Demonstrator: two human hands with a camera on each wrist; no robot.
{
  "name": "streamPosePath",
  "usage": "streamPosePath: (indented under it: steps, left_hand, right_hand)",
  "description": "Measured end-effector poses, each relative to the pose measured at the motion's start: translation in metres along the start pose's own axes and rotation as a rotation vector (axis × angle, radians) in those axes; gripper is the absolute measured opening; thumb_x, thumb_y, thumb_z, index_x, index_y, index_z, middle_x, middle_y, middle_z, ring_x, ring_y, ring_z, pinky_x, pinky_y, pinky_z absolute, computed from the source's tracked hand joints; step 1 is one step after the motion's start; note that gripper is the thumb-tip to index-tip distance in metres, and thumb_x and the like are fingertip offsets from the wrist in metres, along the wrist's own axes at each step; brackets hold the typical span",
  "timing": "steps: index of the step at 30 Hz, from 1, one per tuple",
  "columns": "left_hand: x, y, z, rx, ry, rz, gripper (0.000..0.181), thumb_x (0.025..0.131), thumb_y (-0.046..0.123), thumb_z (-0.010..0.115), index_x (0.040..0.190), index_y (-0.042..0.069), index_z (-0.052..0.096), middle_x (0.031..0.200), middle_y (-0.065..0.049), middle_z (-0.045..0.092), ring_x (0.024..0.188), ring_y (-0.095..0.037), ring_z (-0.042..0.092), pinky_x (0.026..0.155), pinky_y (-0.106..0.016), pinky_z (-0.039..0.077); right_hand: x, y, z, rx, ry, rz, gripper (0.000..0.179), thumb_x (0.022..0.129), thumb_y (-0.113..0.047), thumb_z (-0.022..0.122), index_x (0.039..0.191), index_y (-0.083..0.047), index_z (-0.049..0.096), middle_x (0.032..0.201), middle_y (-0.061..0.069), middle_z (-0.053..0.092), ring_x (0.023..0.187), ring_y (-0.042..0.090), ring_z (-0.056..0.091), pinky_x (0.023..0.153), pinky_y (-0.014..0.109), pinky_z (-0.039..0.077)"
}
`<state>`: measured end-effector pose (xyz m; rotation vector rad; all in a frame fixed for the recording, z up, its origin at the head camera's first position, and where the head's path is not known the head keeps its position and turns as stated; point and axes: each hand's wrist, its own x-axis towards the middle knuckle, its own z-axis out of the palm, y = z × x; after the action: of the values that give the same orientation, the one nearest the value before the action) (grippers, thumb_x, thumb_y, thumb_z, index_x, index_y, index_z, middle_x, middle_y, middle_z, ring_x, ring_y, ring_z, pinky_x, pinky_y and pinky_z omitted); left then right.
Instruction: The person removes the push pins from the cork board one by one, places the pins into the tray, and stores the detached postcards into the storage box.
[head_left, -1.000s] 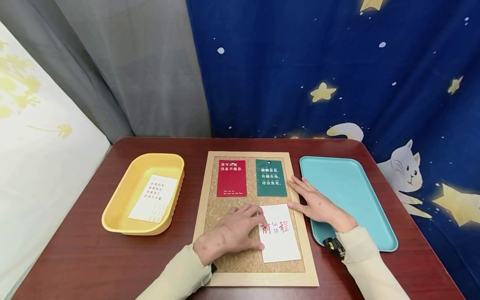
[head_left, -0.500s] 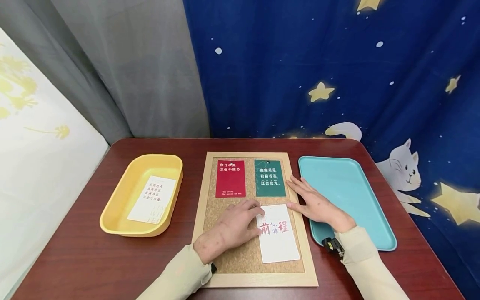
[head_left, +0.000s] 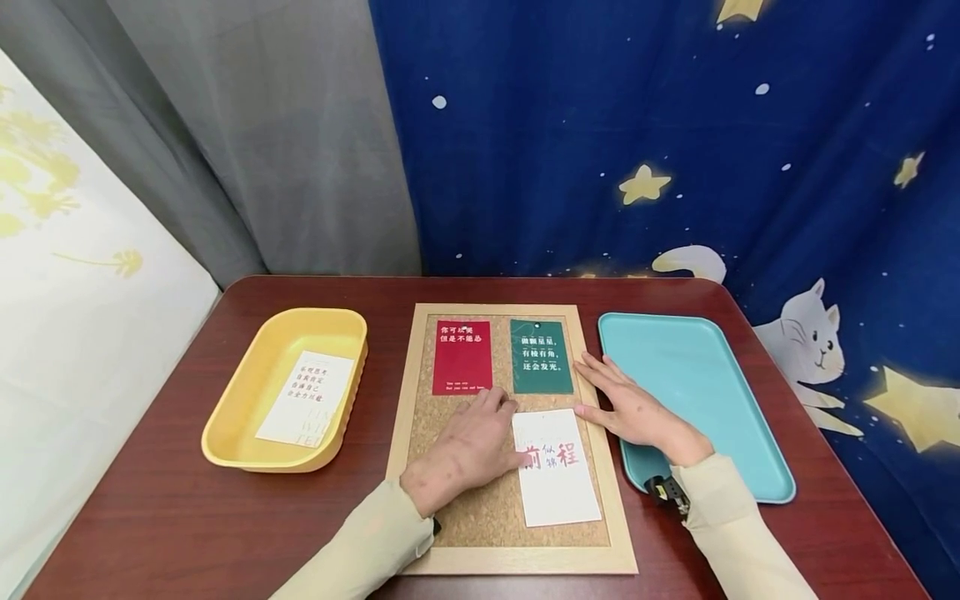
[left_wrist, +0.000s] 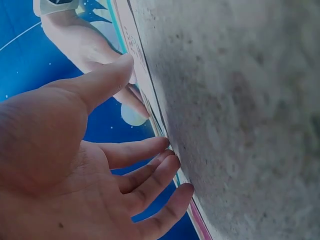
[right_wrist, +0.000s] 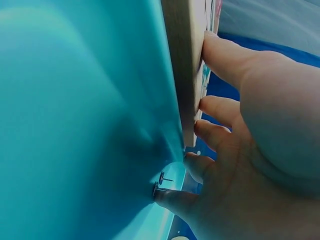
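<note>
A wood-framed cork board (head_left: 480, 529) lies on the table. On its lower right, a white card (head_left: 561, 498) with red and blue writing lies slightly turned. My left hand (head_left: 471, 443) rests on the cork left of this card, thumb at its left edge, fingertips near its top left corner. In the left wrist view its fingers (left_wrist: 150, 192) are loosely bent with nothing between them. With fingers spread, my right hand (head_left: 637, 412) rests on the board's right edge. Above, a red card (head_left: 462, 367) and a green card (head_left: 542, 382) each have a dark pin at the top.
On the left stands a yellow basket (head_left: 225, 408) holding a white printed card (head_left: 307, 400). A turquoise tray (head_left: 697, 383) lies right of the board, under my right wrist. A thumbtack (right_wrist: 162, 178) is in the tray, near a right fingertip. Curtains (head_left: 525, 150) hang behind the table.
My left hand has drawn back from over the white card, uncovering its left edge, and its fingers have moved up the cork. The right hand stays in place.
</note>
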<state>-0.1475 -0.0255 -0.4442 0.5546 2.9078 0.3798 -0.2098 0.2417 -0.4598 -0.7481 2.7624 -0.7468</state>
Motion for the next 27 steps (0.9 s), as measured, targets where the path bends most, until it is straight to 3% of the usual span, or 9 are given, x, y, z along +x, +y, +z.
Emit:
streamPosePath:
  steps: [9, 16, 24, 27]
  left_hand:
    - [0.0023, 0.0024, 0.0001, 0.033, -0.009, 0.001, 0.08, 0.085, 0.057, 0.081, 0.144, 0.009, 0.055, 0.142, -0.009, 0.054, 0.129, -0.025, 0.053, 0.113, -0.049, 0.05]
    - [0.003, 0.0035, -0.0002, 0.032, 0.002, -0.001, 0.079, 0.083, 0.054, 0.084, 0.141, 0.008, 0.055, 0.137, -0.009, 0.055, 0.123, -0.023, 0.053, 0.111, -0.048, 0.051]
    - [0.0042, 0.0045, 0.0002, -0.069, 0.004, -0.042, 0.085, 0.078, 0.044, 0.091, 0.142, 0.004, 0.052, 0.144, -0.015, 0.054, 0.135, -0.03, 0.053, 0.118, -0.048, 0.046]
    - [0.0044, 0.0049, -0.0004, -0.087, 0.008, -0.043, 0.084, 0.078, 0.042, 0.092, 0.14, 0.004, 0.051, 0.139, -0.014, 0.055, 0.128, -0.027, 0.054, 0.115, -0.045, 0.048]
  right_hand:
    - [-0.0007, 0.0007, -0.0013, 0.006, 0.008, 0.0, 0.073, 0.102, -0.034, 0.067, 0.16, -0.002, 0.036, 0.171, 0.023, 0.024, 0.157, 0.055, 0.015, 0.124, 0.07, 0.024]
    - [-0.0001, -0.0009, -0.0025, -0.002, 0.011, -0.001, 0.073, 0.102, -0.034, 0.067, 0.16, -0.002, 0.037, 0.171, 0.023, 0.025, 0.157, 0.055, 0.016, 0.124, 0.07, 0.024]
    - [-0.0001, -0.0016, -0.0016, 0.002, 0.015, 0.0, 0.072, 0.102, -0.034, 0.067, 0.159, -0.002, 0.038, 0.171, 0.023, 0.026, 0.157, 0.055, 0.017, 0.124, 0.07, 0.023]
    - [-0.0001, -0.0011, -0.0017, 0.003, 0.017, -0.001, 0.072, 0.102, -0.033, 0.067, 0.16, -0.001, 0.038, 0.171, 0.023, 0.026, 0.157, 0.055, 0.016, 0.124, 0.07, 0.024]
